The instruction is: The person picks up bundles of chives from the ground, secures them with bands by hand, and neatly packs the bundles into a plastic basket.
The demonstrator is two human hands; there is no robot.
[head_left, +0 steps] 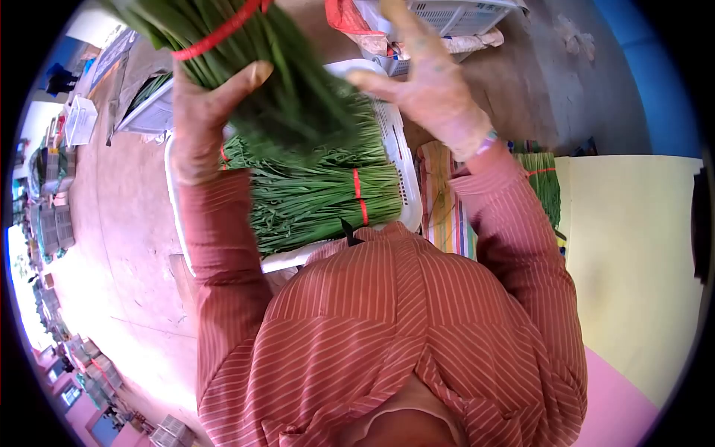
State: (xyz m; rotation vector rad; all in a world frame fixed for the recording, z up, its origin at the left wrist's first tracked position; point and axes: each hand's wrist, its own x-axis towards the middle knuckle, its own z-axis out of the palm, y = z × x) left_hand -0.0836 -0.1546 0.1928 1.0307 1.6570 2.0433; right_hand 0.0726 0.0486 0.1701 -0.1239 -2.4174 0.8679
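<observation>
A thick bunch of garlic chives (287, 89), tied with a red band (223, 33), is held up at the top left of the view. My left hand (205, 112) grips it, thumb across the stems. My right hand (439, 97) is raised to the right of the bunch, fingers apart and holding nothing; it appears to wear a thin pale glove. Below both hands stands a white plastic crate (406, 160) filled with more chives (320, 197), some tied with a red band (360, 195). The bunch's lower end is blurred by motion.
Striped cloth sacking (439, 197) lies right of the crate, with another banded chive bunch (540, 186) beyond it. Another white crate (454, 16) stands at the top, near red-and-white bags (350, 22). A grey crate (153, 112) with greens is at left. A yellow-and-pink wall (629, 261) rises at right.
</observation>
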